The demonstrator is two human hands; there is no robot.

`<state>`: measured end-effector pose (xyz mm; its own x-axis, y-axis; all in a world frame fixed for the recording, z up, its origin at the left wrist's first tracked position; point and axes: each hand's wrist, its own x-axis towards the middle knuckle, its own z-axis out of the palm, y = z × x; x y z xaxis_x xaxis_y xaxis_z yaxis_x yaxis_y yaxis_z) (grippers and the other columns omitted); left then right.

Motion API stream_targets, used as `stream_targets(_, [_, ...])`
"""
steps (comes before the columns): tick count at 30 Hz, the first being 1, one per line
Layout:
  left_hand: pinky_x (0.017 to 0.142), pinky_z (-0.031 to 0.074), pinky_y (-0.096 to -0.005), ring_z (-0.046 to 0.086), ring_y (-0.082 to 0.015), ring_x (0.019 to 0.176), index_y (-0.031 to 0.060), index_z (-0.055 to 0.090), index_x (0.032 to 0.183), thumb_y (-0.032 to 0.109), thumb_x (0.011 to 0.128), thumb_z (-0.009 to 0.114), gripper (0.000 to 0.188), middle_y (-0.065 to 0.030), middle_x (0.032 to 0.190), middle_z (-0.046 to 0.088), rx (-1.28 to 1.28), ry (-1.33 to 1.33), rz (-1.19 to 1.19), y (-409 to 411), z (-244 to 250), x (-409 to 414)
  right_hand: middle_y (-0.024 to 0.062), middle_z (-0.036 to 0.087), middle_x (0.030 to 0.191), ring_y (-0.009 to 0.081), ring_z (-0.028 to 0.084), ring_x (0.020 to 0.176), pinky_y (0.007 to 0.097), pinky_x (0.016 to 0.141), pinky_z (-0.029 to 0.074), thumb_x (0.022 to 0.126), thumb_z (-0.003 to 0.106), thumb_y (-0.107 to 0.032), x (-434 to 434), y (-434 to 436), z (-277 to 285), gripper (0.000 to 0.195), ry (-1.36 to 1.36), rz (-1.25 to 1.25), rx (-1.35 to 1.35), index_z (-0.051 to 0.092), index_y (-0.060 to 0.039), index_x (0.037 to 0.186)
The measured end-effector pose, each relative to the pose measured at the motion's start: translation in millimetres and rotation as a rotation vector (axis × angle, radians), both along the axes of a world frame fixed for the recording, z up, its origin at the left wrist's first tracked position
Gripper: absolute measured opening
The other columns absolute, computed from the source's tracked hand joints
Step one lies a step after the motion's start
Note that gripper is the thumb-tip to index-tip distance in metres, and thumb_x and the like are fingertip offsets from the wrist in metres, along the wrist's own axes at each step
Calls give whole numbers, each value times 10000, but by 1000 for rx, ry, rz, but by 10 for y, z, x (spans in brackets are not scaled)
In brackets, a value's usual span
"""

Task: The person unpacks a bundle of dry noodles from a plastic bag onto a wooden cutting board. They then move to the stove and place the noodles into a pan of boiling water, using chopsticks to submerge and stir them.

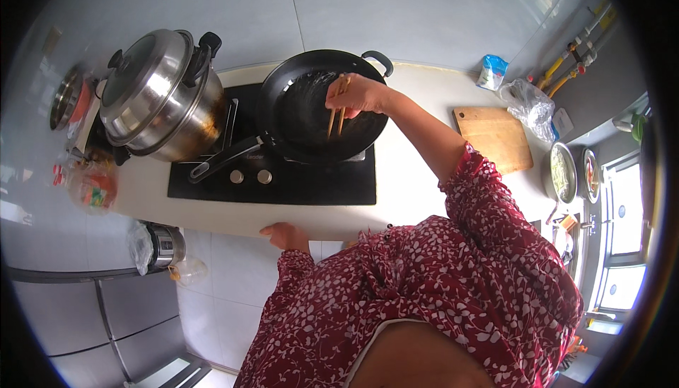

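My right hand (358, 95) grips a pair of wooden chopsticks (336, 121) over the black wok (302, 117). Their tips point down into the pan; whether they touch its bottom I cannot tell. The wok's inside looks dark and shiny, with pale streaks near the far wall. It stands on the black glass gas hob (313, 184), its long handle (228, 159) pointing to the near left. My left hand (287, 235) is low at the front edge of the white countertop (212, 218), apparently resting against it. Its fingers are partly hidden, and nothing shows in it.
A lidded steel steamer pot (164, 96) occupies the hob's left side. To the right are a wooden cutting board (496, 138), a clear plastic bag (528, 109), a blue-and-white packet (493, 72) and a bowl of pale shreds (560, 173). A bagged bottle (93, 186) stands left.
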<state>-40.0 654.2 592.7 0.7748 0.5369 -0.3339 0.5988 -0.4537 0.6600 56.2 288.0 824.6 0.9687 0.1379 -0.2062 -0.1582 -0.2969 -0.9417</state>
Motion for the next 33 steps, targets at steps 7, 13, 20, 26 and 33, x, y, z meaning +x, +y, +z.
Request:
stream_targets(7, [872,565,-418,636,-372,1035,4,235,1424,209,952,549,603,-227,1185,616,203,-91,-157,564,-1021,36,67,651,719,156,653,690,272,579,543,872,681,-262,-204,-362,687,244,-10,-51,-179,680,-21,841])
stream_targets(13, [884,567,-426,629,-389,1038,4,254,1376,174,946,545,547,-232,1173,614,210,67,-44,-136,338,-40,128,681,818,244,668,743,355,672,540,895,562,-305,-36,-470,205,299,-150,128,-649,679,-34,847])
stream_targets(20, [1011,454,-365,626,-298,1093,-111,110,1436,307,959,525,758,-191,1210,625,255,169,-136,190,-94,28,47,625,724,132,570,659,281,651,459,896,667,-190,193,-292,-176,141,-404,1,-479,684,-55,859])
stream_targets(26, [880,551,-424,627,-376,1048,15,356,1370,283,1000,440,465,-226,1208,609,-228,-25,391,-268,549,-6,48,630,710,135,583,679,281,659,468,881,684,-198,115,-435,38,151,-533,117,-585,695,-48,869])
stream_targets(33, [887,538,-432,623,-381,1055,12,363,1370,302,996,445,480,-239,1201,611,209,27,-27,182,-238,-23,140,676,902,304,634,866,374,787,492,901,610,-323,441,-133,479,286,-442,-39,-336,673,-46,939])
